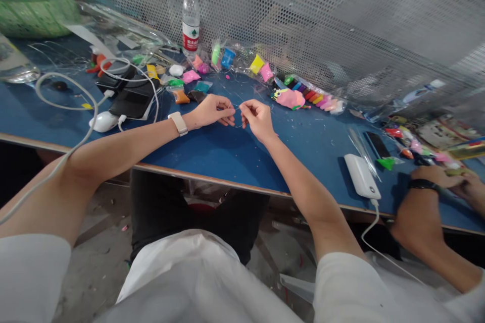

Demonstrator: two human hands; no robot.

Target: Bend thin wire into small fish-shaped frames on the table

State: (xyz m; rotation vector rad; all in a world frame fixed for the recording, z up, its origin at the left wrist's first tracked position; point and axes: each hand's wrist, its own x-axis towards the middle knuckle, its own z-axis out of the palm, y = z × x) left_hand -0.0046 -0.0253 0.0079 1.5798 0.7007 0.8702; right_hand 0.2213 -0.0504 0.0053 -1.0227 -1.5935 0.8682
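Between my hands, a thin clear strand (pixel 238 126), line or fine wire, curves in a loop above the blue table. My left hand (pixel 215 110), with a pale band on its wrist, pinches one side of it with thumb and fingers. Fingertips of my right hand (pixel 258 117) close on the other side, a short gap away. Just beyond the right hand lies a pink clay figure (pixel 290 98) with a yellow-edged eye and green bits. A dark clay packet (pixel 197 96) and an orange one (pixel 181 96) sit near my left hand.
A red-capped water bottle (pixel 191 20) stands against the perforated metal panel (pixel 303 15). Power banks (pixel 134 98) with white cables lie left, a white power bank (pixel 361 176) right. Colourful clay packets (pixel 257 64) line the back. A co-worker's hands (pixel 435 176) work at far right.
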